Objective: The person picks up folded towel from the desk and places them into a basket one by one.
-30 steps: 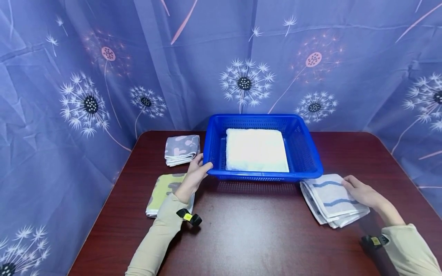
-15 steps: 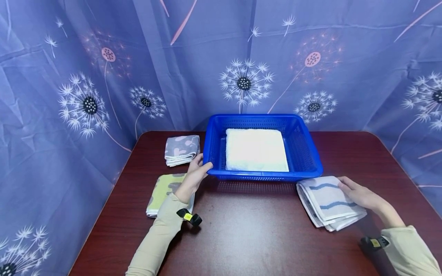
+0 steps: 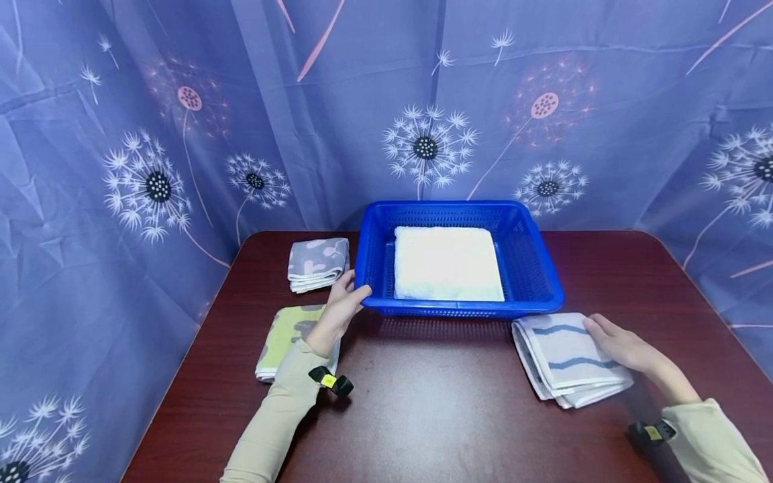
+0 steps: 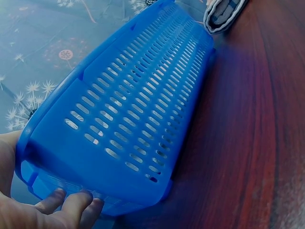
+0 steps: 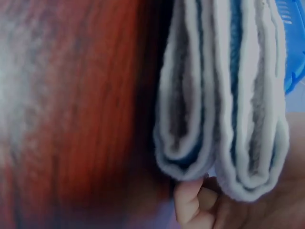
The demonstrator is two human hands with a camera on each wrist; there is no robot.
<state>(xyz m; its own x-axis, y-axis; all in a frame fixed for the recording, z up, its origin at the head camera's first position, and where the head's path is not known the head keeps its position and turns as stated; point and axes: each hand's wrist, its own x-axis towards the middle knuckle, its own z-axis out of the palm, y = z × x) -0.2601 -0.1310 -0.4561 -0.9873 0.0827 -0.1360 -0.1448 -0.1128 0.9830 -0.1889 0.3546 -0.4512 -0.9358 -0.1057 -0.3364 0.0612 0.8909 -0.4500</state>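
At the basket's near left corner my left hand [image 3: 342, 308] grips the rim, thumb on top; in the left wrist view its fingers [image 4: 78, 202] curl beneath that rim. The blue plastic basket [image 3: 461, 305] has slotted walls, and a folded white towel [image 3: 447, 263] lies inside. My right hand [image 3: 622, 345] holds the right edge of a folded white towel with wavy blue stripes [image 3: 574, 352], just in front of the basket's near right corner. The right wrist view shows the striped towel's thick folded layers [image 5: 224, 95], with fingers [image 5: 188, 202] tucked under them.
Left of the basket lies a folded grey towel with pink shapes [image 3: 318, 261]. A folded yellow-green and grey towel [image 3: 284, 339] lies nearer, partly hidden by the left forearm. All rest on a dark red wooden table [image 3: 435, 402], with a blue dandelion-print curtain [image 3: 338, 134] behind.
My right hand has moved the striped towel a little left and toward me. My left hand stays on the basket, which has not moved.
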